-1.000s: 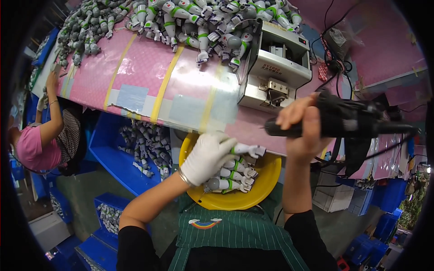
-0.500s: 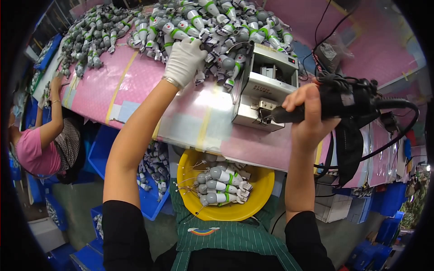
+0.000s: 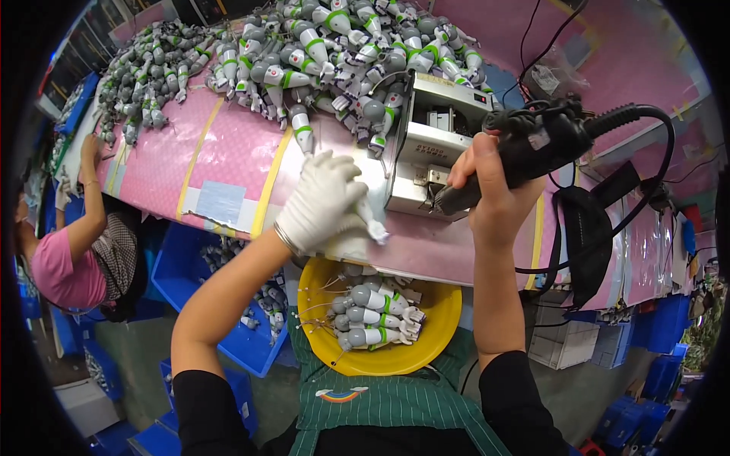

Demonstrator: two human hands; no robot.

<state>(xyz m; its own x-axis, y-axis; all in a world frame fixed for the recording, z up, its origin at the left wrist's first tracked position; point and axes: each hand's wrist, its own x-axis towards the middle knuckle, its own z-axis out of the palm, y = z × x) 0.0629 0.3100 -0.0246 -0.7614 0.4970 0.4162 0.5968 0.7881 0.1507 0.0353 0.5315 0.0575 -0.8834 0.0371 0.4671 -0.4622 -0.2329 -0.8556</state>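
Observation:
My left hand (image 3: 323,201), in a white glove, is closed over a toy robot arm (image 3: 371,226) above the near edge of the table. Only the white end of that arm shows past my fingers. With its fingers wrapped round the grip, my right hand (image 3: 494,186) holds a black corded electric screwdriver (image 3: 544,144). Its tip points down-left at the front of a silver screw feeder (image 3: 443,144); whether the two touch, I cannot tell. A large pile of grey, white and green toy arms (image 3: 312,45) lies beyond my left hand.
A yellow basin (image 3: 433,342) below the table edge holds several toy arms. Left of it stands a blue bin (image 3: 247,353) with more. A co-worker in a pink top (image 3: 68,270) sits at far left, beside a second pile (image 3: 152,83). The screwdriver's cable (image 3: 642,228) loops at right.
My left hand has come back from the pile toward the near table edge, with a toy arm in it. The screwdriver has tilted and shifted slightly left with my right hand.

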